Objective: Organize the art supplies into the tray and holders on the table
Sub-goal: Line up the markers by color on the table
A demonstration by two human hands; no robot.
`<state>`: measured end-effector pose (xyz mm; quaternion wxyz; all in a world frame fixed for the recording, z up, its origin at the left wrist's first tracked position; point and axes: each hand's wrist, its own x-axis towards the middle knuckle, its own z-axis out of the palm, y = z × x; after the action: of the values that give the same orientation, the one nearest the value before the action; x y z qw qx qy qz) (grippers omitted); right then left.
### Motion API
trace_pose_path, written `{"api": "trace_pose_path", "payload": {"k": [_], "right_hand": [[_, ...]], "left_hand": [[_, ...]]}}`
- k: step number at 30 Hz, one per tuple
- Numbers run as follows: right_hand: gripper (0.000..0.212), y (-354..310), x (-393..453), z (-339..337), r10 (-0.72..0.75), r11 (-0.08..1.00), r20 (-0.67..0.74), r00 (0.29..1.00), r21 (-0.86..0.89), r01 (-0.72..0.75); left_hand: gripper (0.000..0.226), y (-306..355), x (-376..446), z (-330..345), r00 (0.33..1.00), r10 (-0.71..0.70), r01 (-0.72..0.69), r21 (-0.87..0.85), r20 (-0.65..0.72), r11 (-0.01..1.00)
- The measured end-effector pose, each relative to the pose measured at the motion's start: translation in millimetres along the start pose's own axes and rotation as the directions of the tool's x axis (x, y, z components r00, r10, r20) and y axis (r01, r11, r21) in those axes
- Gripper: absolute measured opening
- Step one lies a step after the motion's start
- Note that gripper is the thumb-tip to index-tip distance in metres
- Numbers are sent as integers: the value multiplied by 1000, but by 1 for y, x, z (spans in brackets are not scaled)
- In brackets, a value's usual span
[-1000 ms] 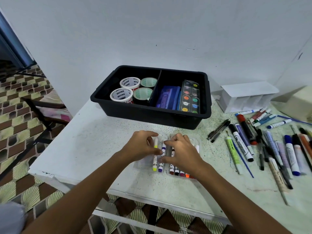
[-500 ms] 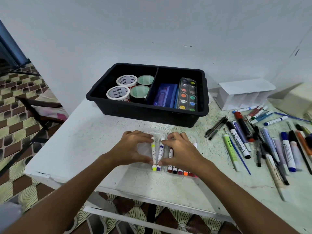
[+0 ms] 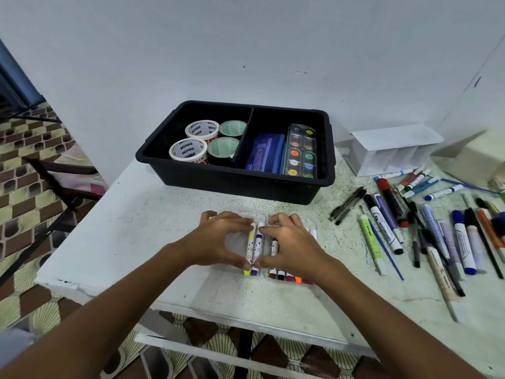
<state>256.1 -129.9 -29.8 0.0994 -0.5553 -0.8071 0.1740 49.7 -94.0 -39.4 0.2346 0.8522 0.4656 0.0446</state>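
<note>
A clear plastic marker case (image 3: pixel 235 239) lies near the table's front edge, with several small colour markers (image 3: pixel 254 250) in a row inside it. My left hand (image 3: pixel 218 239) and my right hand (image 3: pixel 289 244) both rest on the case, fingertips pinching the yellow-tipped and purple-tipped markers between them. More markers (image 3: pixel 284 276) show under my right hand. Behind the case stands a black divided tray (image 3: pixel 235 184) holding tape rolls (image 3: pixel 188 149) on the left, a blue eraser (image 3: pixel 263 154) and a watercolour palette (image 3: pixel 301 150) on the right.
A white compartment holder (image 3: pixel 393 151) stands at the back right. Loose whiteboard markers (image 3: pixel 385 225), pens and a brush (image 3: pixel 382 242) are scattered over the right side of the table. A cream box (image 3: pixel 475 157) sits at the far right. A chair stands left of the table.
Both hands have closed in on the two leftmost markers and pressed them together in the case. The camera view has shifted slightly.
</note>
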Motion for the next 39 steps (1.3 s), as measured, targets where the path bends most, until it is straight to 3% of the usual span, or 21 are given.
{"api": "trace_pose_path", "payload": {"k": [5, 23, 27, 30, 35, 39], "right_hand": [[65, -3, 2, -3, 17, 1000, 38, 999, -7, -17], [60, -3, 6, -11, -69, 991, 119, 991, -106, 82], [39, 19, 0, -21, -116, 993, 100, 988, 16, 115], [39, 47, -11, -38, -71, 993, 41, 997, 94, 67], [39, 126, -48, -79, 109, 986, -36, 993, 133, -104], [31, 194, -78, -115, 286, 951, -115, 951, 153, -268]], "left_hand": [[85, 3, 4, -6, 998, 5, -14, 137, 70, 991], [88, 23, 15, -23, 985, 43, -112, 438, 165, 892], [71, 36, 29, -32, 989, 69, -112, 359, 132, 927], [46, 60, 45, -23, 982, 175, -185, 197, 65, 963], [36, 124, 100, 15, 952, 307, -304, 117, -6, 945], [38, 176, 157, 37, 918, 381, -374, 82, -111, 924]]}}
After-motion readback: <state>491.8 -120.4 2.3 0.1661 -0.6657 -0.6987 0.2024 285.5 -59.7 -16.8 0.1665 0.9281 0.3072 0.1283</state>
